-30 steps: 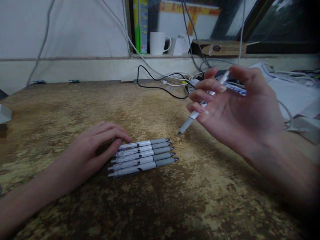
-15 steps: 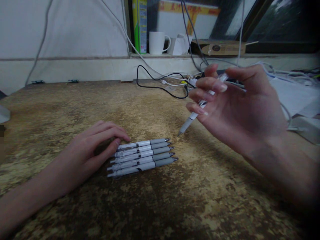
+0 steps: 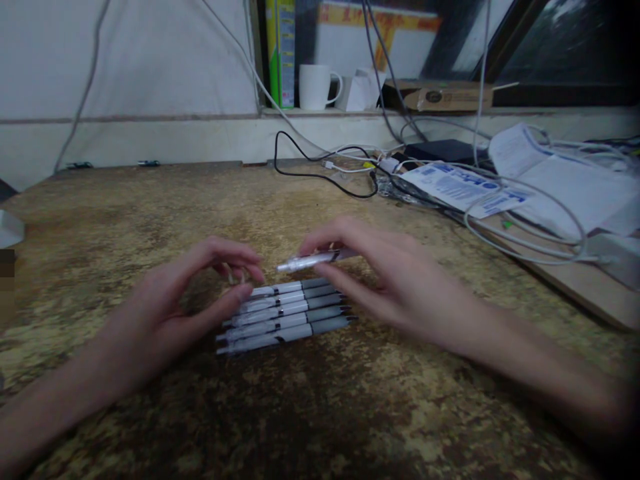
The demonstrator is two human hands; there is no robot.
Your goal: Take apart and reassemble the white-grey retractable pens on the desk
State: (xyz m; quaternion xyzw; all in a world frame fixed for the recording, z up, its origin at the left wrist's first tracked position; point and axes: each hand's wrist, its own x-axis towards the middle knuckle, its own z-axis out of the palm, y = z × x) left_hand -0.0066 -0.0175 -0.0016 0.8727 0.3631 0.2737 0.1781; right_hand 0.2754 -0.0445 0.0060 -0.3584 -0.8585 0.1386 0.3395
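Note:
Several white ballpoint pens with grey grips lie side by side on the worn wooden table, their tips pointing right. My left hand is at their clicker ends. Its thumb rests at the end of the farthest pen, with the fingertips a little apart from the thumb. Just beyond the row, my right hand pinches another white pen between thumb and fingers. This pen's clicker end points left toward my left hand. The fingers hide its grip and tip.
At the back right are tangled cables, printed papers and a white adapter. A white mug and a cardboard box stand on the window ledge. A white object is at the left edge.
My right hand has come down and left with its pen, turning it from steeply tilted to nearly level above the row. My left fingers have lifted slightly off the table.

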